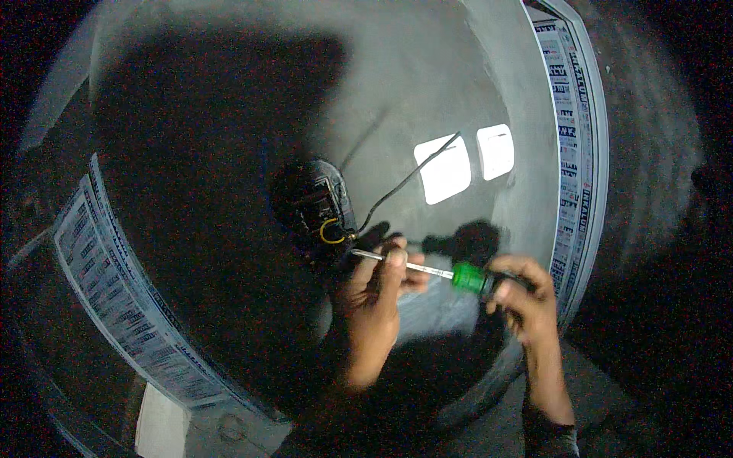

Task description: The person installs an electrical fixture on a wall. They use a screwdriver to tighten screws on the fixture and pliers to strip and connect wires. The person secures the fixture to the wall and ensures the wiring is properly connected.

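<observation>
At 8 o'clock, a printed film strip (137,305) borders the dark surface (198,191). Near centre, a black fitting (317,200) bears a curved yellow wire (327,232); a black cable (405,183) extends between 1 and 2 o'clock. Left hand (374,301): fingers pinch the shaft of the screwdriver (468,278), its tip at the fitting's 5 o'clock; screw contact cannot be determined. Right hand (528,299): fingers curled around the handle end. Apparent step: aligning the tip. Next move likely calls for steady shaft support while seating it.
</observation>
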Tool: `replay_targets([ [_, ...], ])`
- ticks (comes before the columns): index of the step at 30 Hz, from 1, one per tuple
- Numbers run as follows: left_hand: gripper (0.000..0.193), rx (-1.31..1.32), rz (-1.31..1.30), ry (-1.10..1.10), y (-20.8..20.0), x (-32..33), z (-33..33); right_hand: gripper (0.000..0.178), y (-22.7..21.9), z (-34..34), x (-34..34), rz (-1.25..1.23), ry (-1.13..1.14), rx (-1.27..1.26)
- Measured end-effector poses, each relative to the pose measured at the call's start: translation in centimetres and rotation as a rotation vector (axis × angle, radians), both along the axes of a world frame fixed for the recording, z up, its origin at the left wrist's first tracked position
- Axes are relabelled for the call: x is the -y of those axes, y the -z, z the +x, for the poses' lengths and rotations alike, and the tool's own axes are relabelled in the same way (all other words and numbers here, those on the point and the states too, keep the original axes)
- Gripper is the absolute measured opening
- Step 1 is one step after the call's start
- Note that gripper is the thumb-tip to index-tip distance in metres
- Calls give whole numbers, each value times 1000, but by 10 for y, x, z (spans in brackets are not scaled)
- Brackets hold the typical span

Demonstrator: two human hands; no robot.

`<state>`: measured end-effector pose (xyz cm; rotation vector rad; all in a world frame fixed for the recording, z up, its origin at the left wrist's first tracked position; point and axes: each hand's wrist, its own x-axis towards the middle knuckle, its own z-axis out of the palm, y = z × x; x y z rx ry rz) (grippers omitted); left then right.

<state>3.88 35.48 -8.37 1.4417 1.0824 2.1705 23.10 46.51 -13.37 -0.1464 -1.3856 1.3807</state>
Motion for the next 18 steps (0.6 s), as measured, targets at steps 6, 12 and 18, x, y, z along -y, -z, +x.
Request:
replay_targets([
  [6, 32, 175, 306, 80, -6, -41, 18, 38, -47, -34, -44, -172, 43, -452],
  [12, 28, 214, 391, 32, -2, -54, 12, 39, -64, -41, -56, -105, 69, -383],
  [18, 32, 257, 394, 38, 2, -50, 11, 40, -66, -43, -54, -52, 126, -362],
])
